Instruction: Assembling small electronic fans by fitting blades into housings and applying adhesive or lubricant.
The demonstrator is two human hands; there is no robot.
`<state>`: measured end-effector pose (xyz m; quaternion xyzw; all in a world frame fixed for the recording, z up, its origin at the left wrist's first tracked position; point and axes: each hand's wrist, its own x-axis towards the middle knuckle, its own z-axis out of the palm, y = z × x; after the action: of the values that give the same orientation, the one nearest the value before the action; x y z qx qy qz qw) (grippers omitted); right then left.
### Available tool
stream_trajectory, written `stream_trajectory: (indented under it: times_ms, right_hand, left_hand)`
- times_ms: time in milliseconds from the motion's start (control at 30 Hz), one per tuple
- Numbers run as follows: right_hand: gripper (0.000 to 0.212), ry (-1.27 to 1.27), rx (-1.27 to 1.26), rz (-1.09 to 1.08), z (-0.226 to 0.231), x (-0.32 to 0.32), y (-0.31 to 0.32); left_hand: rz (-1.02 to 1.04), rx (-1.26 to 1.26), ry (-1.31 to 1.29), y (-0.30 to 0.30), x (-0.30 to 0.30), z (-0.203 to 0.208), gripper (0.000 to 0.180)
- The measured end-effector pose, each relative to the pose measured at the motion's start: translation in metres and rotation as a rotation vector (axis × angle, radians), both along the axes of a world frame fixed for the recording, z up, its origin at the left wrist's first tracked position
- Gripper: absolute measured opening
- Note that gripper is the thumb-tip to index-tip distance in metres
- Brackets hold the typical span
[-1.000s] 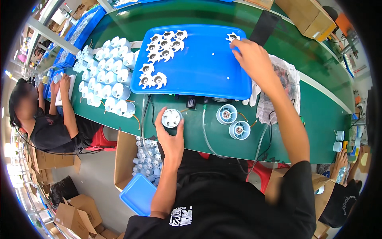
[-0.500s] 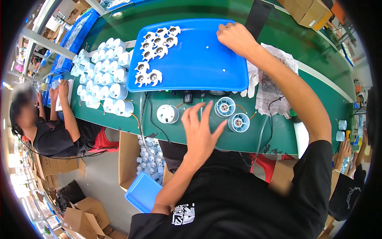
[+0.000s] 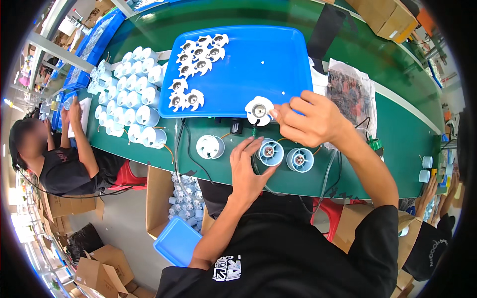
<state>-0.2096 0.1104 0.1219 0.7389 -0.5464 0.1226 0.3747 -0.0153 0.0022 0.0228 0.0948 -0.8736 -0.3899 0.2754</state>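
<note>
A white bladed fan wheel (image 3: 254,118) is pinched in my right hand (image 3: 313,119), just over the near edge of the blue tray (image 3: 238,110). Below it, my left hand (image 3: 246,174) has its fingers and thumb around a light-blue round housing (image 3: 278,158) standing on the green table. A second open housing (image 3: 307,166) stands to its right, spokes showing inside. To the left of my left hand is a housing with a white fan wheel in it (image 3: 209,147). Several more white fan wheels (image 3: 200,65) lie at the tray's left side.
Rows of light-blue housings (image 3: 131,98) stand left of the tray. Black cables (image 3: 191,149) run over the table's front edge. A cloth-like printed sheet (image 3: 350,92) lies to the right. Below stands a carton (image 3: 160,198) of parts. A co-worker (image 3: 64,159) sits at left.
My right hand has come from the tray's far right toward me, now with a fan wheel in it. My left hand has closed around a housing, which has shifted left and nearer.
</note>
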Motion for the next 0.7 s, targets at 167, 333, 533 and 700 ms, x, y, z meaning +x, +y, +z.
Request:
stream_trajectory:
  times_ms: [167, 333, 533, 700]
  right_hand:
    - [0.018, -0.18, -0.008, -0.007, -0.01, 0.013, 0.005]
    - [0.011, -0.684, 0.01, -0.177, -0.014, 0.047, 0.019]
    - [0.009, -1.792, 0.201, -0.402, -0.012, 0.085, 0.034]
    - [0.011, -2.058, 0.245, -0.517, -0.028, 0.09, 0.022]
  left_hand:
    - [0.024, 0.035, -0.08, -0.001, -0.001, 0.002, 0.068]
    - [0.045, 0.125, 0.019, -0.007, 0.0, 0.001, 0.067]
    - [-0.003, 0.13, -0.006, -0.009, -0.001, 0.002, 0.067]
    - [-0.027, 0.146, 0.002, -0.008, 0.003, 0.001, 0.067]
